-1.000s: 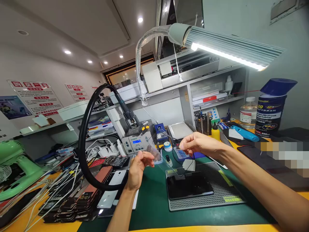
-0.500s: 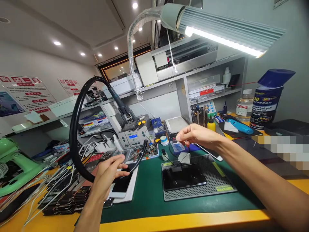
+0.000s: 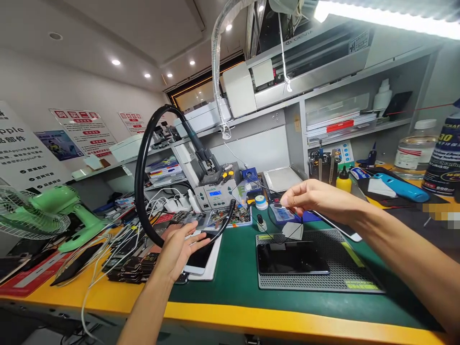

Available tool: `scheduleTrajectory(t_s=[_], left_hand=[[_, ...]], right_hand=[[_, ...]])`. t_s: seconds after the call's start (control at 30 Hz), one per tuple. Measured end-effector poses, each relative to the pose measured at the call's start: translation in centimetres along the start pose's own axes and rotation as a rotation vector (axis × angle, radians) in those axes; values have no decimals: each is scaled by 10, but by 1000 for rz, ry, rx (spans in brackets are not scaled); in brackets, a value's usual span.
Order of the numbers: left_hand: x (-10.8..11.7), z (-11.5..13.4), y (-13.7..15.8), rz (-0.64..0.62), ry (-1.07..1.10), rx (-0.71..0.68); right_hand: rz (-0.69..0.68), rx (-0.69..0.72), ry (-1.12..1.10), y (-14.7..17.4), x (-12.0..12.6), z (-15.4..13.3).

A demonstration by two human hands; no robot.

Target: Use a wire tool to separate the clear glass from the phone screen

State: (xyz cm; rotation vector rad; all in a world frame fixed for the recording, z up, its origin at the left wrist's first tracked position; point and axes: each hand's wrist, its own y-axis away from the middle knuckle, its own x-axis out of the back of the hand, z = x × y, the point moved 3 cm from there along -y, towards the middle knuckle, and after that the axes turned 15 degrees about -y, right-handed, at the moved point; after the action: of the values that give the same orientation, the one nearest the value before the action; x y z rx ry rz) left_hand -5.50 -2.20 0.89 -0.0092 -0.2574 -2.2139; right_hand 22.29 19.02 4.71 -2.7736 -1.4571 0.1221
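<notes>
My left hand (image 3: 179,249) is open, its fingers spread beside a white-framed phone (image 3: 197,262) on a white pad. A thick black hose (image 3: 141,167) passes behind these fingers; whether they touch it I cannot tell. My right hand (image 3: 305,199) is closed in a pinch above the back of a grey perforated mat (image 3: 338,278). What its fingertips hold is too small to name; a thin dark cord runs down near them. A black-screened tablet or phone (image 3: 293,258) lies on the mat. Behind it is a small white square piece (image 3: 293,231).
A rework station (image 3: 217,191) with a lit display stands behind a tray of small parts (image 3: 237,215). Stacked dark phone parts (image 3: 129,269) and white cables lie left, near a green fan (image 3: 79,215). At right are a yellow bottle (image 3: 344,182) and a spray can (image 3: 443,153).
The view has turned left, so the bench appears farther right. My left hand has spread its fingers wider. My right hand keeps its pinch behind the dark screen.
</notes>
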Motion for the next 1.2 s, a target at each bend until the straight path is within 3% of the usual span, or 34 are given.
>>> scheduleTrajectory(t_s=[0.23,0.43,0.53,0.77,0.87,0.93,1.03,1.2], left_hand=[[-3,6,1,-2,-107,6],[-5,13,32,-33,-266,-93],[-13,18,45,-119,-310,-152],[-29,25,46,-372,-318,-278],[-43,22,46,-566,-523,-415],[-56,18,49,-666,-661,-458],[-76,10,54,-748,-792,-481],[-99,3,60,-766,-957,-569]], right_hand=[[19,34,93,2,-1,-4],[60,142,253,7,0,-9],[62,223,372,15,-4,-9],[148,583,750,68,-28,10],[17,1000,1248,96,-43,27],[-76,1148,1413,107,-48,39],[-108,1196,1485,112,-48,48],[-102,1178,1495,112,-46,58]])
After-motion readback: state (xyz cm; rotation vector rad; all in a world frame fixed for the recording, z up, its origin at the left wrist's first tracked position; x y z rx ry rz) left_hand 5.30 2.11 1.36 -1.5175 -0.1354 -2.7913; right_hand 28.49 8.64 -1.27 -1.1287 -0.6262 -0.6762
